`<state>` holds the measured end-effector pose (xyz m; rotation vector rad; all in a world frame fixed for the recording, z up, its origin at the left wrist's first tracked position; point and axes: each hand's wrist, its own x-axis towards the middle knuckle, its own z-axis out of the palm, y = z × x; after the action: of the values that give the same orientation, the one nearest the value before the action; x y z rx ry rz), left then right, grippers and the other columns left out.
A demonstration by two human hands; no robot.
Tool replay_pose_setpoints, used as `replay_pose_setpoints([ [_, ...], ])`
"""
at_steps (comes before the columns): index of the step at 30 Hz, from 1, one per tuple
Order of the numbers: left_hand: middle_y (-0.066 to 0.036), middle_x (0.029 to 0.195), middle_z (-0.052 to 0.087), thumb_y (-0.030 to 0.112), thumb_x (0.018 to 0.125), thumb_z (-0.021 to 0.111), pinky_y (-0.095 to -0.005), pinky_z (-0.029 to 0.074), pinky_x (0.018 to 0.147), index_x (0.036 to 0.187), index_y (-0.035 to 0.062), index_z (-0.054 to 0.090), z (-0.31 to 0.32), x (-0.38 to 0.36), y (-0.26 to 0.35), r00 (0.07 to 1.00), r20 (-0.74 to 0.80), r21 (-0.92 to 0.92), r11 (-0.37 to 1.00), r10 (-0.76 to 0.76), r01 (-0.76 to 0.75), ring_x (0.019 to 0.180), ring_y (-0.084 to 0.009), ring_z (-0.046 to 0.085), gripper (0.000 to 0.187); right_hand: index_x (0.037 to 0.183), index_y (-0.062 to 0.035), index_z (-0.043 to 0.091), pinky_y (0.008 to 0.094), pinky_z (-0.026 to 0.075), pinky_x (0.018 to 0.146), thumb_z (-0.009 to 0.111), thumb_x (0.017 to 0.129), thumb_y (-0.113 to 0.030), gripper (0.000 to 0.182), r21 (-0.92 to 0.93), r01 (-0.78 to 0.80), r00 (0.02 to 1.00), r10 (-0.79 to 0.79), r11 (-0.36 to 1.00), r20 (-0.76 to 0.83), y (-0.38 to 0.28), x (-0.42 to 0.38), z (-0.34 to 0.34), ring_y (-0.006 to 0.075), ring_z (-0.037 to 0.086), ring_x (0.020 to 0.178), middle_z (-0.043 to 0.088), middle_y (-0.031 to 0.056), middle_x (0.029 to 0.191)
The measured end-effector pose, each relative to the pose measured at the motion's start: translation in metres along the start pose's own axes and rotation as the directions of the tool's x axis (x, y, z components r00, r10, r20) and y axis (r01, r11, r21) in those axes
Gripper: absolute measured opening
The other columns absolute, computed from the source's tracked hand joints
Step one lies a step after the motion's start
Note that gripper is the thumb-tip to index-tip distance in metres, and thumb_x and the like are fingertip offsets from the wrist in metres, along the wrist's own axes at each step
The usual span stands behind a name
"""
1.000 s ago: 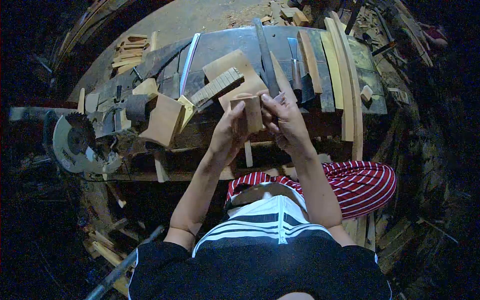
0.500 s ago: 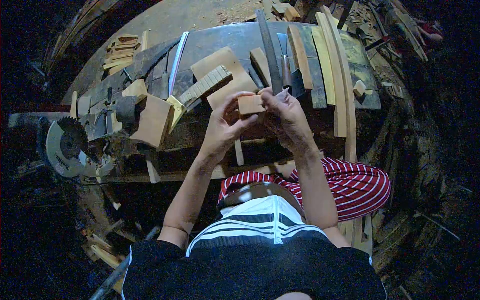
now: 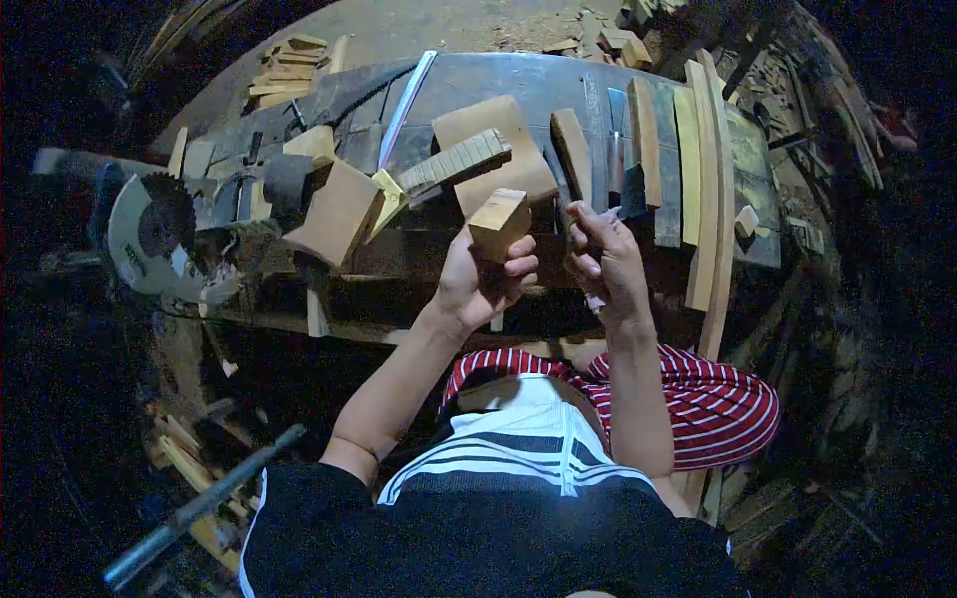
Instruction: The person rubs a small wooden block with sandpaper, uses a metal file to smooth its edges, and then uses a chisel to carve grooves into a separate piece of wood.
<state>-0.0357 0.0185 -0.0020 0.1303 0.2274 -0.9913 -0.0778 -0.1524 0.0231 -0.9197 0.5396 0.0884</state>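
Note:
My left hand [image 3: 482,277] grips a small squared wooden block [image 3: 498,221] from below, one end face turned toward me. Just to its right, my right hand [image 3: 610,261] is closed with the fingers curled; a pale crumpled scrap [image 3: 595,302] pokes out below them, its kind unclear. Beyond the left hand, a light flat board [image 3: 477,122] lies on the bench with a strip of segmented wood [image 3: 454,164] across it. A square with a long metal blade [image 3: 407,110] and yellowish stock [image 3: 387,205] lies left of these. Past my right hand is a chisel [image 3: 616,149].
Several long wooden strips [image 3: 706,199] lie on the right of the dark bench [image 3: 498,70], some jutting over its near edge. At left stands a circular saw [image 3: 150,239] with exposed teeth, near a curved-edge wood piece [image 3: 336,211]. A metal pipe [image 3: 204,508] is at lower left.
My hands have drawn apart; both held the block before, now only the left does. The block has tilted up, showing its end. My view has shifted, moving the bench rightward.

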Motion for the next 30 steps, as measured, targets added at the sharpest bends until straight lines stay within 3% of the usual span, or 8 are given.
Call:
replay_pose_setpoints([
  [9, -0.013, 0.088, 0.063, 0.032, 0.086, 0.056, -0.0357, 0.057, 0.067, 0.108, 0.0044, 0.055, -0.010, 0.012, 0.006, 0.981, -0.178, 0.060, 0.996, 0.071, -0.061, 0.076, -0.0238, 0.064, 0.036, 0.100, -0.0067, 0.057, 0.0170, 0.026, 0.035, 0.051, 0.094, -0.026, 0.022, -0.111, 0.025, 0.996, -0.034, 0.994, -0.086, 0.002, 0.007, -0.016, 0.0022, 0.034, 0.039, 0.047, -0.0060, 0.065],
  [19, -0.012, 0.091, 0.064, 0.033, 0.089, 0.047, -0.0299, 0.055, 0.058, 0.109, 0.0066, 0.050, -0.063, 0.028, 0.032, 0.913, -0.317, 0.315, 0.937, 0.256, -0.153, 0.065, -0.0187, 0.062, 0.033, 0.105, -0.0061, 0.056, 0.0167, 0.027, 0.034, 0.051, 0.094, -0.028, 0.025, -0.207, -0.005, 0.993, -0.019, 0.978, -0.114, 0.010, 0.013, -0.033, 0.0028, 0.038, 0.040, 0.048, -0.0048, 0.066],
  [20, -0.010, 0.094, 0.063, 0.030, 0.088, 0.052, -0.0306, 0.055, 0.058, 0.110, 0.0056, 0.050, -0.075, 0.032, 0.046, 0.839, -0.365, 0.518, 0.837, 0.403, -0.177, 0.072, -0.0191, 0.062, 0.033, 0.105, -0.0062, 0.056, 0.0168, 0.027, 0.034, 0.051, 0.094, -0.028, 0.025, -0.234, 0.000, 0.995, -0.022, 0.972, -0.094, 0.012, 0.014, -0.038, 0.0029, 0.038, 0.040, 0.049, -0.0047, 0.066],
  [21, -0.009, 0.098, 0.061, 0.027, 0.086, 0.057, -0.0308, 0.055, 0.063, 0.112, 0.0037, 0.049, -0.085, 0.036, 0.060, 0.655, -0.189, 0.879, 0.423, 0.732, -0.219, 0.083, -0.0186, 0.061, 0.035, 0.106, -0.0058, 0.056, 0.0171, 0.028, 0.034, 0.052, 0.094, -0.028, 0.025, -0.254, -0.010, 0.994, -0.018, 0.967, -0.109, 0.012, 0.012, -0.039, 0.0028, 0.038, 0.040, 0.049, -0.0050, 0.067],
  [22, -0.007, 0.100, 0.061, 0.031, 0.085, 0.061, -0.0308, 0.052, 0.076, 0.114, 0.0031, 0.050, -0.101, 0.039, 0.086, 0.652, 0.007, 0.981, 0.122, 0.758, -0.153, 0.094, -0.0172, 0.059, 0.042, 0.106, -0.0058, 0.056, 0.0171, 0.028, 0.034, 0.052, 0.094, -0.028, 0.025, -0.257, -0.010, 0.993, -0.020, 0.966, -0.116, 0.014, 0.012, -0.042, 0.0028, 0.038, 0.040, 0.049, -0.0050, 0.067],
  [23, -0.009, 0.103, 0.061, 0.034, 0.083, 0.065, -0.0323, 0.048, 0.084, 0.114, 0.0018, 0.050, -0.097, 0.039, 0.097, 0.609, -0.051, 0.948, 0.231, 0.791, -0.220, 0.095, -0.0181, 0.059, 0.047, 0.106, -0.0057, 0.056, 0.0170, 0.028, 0.035, 0.053, 0.093, -0.027, 0.025, -0.271, -0.008, 0.991, -0.029, 0.963, -0.130, 0.016, 0.013, -0.045, 0.0026, 0.038, 0.041, 0.049, -0.0049, 0.067],
  [25, -0.017, 0.107, 0.061, 0.038, 0.079, 0.067, -0.0392, 0.050, 0.082, 0.122, 0.0040, 0.046, -0.133, 0.042, 0.144, 0.538, 0.173, 0.933, -0.312, 0.825, 0.179, 0.093, -0.0265, 0.061, 0.058, 0.105, -0.0048, 0.057, 0.0163, 0.028, 0.036, 0.054, 0.093, -0.027, 0.025, -0.283, -0.009, 0.985, -0.041, 0.959, -0.170, 0.015, 0.013, -0.046, 0.0019, 0.039, 0.043, 0.049, -0.0041, 0.068],
  [30, -0.021, 0.106, 0.061, 0.041, 0.073, 0.068, -0.0406, 0.046, 0.086, 0.125, 0.0037, 0.046, -0.130, 0.047, 0.202, 0.506, 0.099, 0.976, -0.181, 0.857, 0.117, 0.099, -0.0318, 0.059, 0.068, 0.105, -0.0041, 0.057, 0.0165, 0.028, 0.037, 0.053, 0.094, -0.026, 0.025, -0.336, -0.010, 0.975, -0.065, 0.942, -0.212, 0.014, 0.011, -0.048, 0.0017, 0.038, 0.044, 0.049, -0.0034, 0.070],
])
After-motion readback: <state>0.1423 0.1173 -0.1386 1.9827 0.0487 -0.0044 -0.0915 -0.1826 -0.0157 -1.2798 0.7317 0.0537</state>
